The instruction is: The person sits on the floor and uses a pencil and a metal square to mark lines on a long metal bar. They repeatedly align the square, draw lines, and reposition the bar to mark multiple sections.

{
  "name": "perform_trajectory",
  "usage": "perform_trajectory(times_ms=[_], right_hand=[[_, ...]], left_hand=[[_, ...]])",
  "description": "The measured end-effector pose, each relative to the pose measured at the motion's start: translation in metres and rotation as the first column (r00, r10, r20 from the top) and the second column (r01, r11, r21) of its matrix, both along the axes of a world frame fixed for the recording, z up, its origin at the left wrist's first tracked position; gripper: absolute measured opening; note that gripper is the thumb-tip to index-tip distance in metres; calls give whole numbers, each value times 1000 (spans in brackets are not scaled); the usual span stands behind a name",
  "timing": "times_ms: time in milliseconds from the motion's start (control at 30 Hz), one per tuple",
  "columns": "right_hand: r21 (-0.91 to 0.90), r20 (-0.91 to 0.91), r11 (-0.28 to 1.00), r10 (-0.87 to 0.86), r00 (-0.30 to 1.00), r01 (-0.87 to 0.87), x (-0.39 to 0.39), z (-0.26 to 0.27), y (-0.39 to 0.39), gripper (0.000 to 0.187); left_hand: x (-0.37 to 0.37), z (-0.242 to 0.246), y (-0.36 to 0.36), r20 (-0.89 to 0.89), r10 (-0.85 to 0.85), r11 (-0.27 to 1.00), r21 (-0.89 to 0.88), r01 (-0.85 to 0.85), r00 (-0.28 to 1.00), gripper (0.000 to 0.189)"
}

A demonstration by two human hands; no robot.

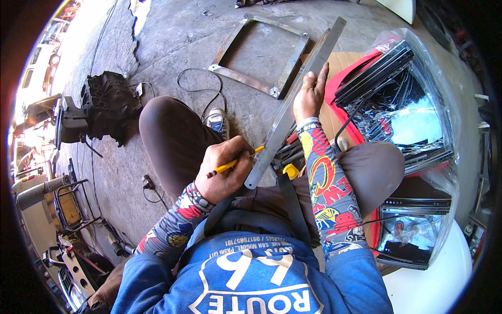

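My left hand point(227, 168) holds a yellow pencil point(225, 168), its tip at the edge of a long steel ruler point(282, 121). The ruler slants from above my lap up to the right, with a hole near its lower end. Around its upper part, my right hand point(311, 96) has its thumb on top and fingers along the side. A rusty metal bar point(322, 38) lies along the ruler, partly hidden by it. Below the ruler, between my legs, are a yellow object point(290, 171), perhaps a tape measure, and several dark-handled tools point(288, 155).
On the concrete floor ahead lies a rectangular metal frame point(243, 80) with welded corners. A black cable point(200, 90) curls beside it. An engine block point(110, 106) sits left. Plastic-wrapped panels with metal rails point(374, 72) and cardboard point(339, 64) are right. A plug point(148, 182) lies near my left knee.
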State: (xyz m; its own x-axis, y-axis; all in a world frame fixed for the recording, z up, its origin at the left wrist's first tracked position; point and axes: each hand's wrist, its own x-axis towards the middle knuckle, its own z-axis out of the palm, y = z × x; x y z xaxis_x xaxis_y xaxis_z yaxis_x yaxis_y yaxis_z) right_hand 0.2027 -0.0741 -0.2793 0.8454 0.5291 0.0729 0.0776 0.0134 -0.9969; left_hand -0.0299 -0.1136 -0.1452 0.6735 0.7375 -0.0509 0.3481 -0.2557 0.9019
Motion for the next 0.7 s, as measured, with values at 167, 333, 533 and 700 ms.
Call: perform_trajectory(times_ms=[167,333,533,700], right_hand=[[37,-38,999,7,999,-6,1,-2,-1,59],[32,-6,999,-3,1000,3,1,-4,0,59],[58,-35,998,-3,999,5,3,-8,1,60],[58,-75,998,28,997,-24,2,1,-2,60]], left_hand=[[-8,5,2,-39,-69,997,13,70,997,6],[-2,1,0,4,-25,999,28,25,1000,7],[-7,9,2,-125,-97,995,-20,95,987,7],[15,2,9,-77,-59,993,96,66,995,8]])
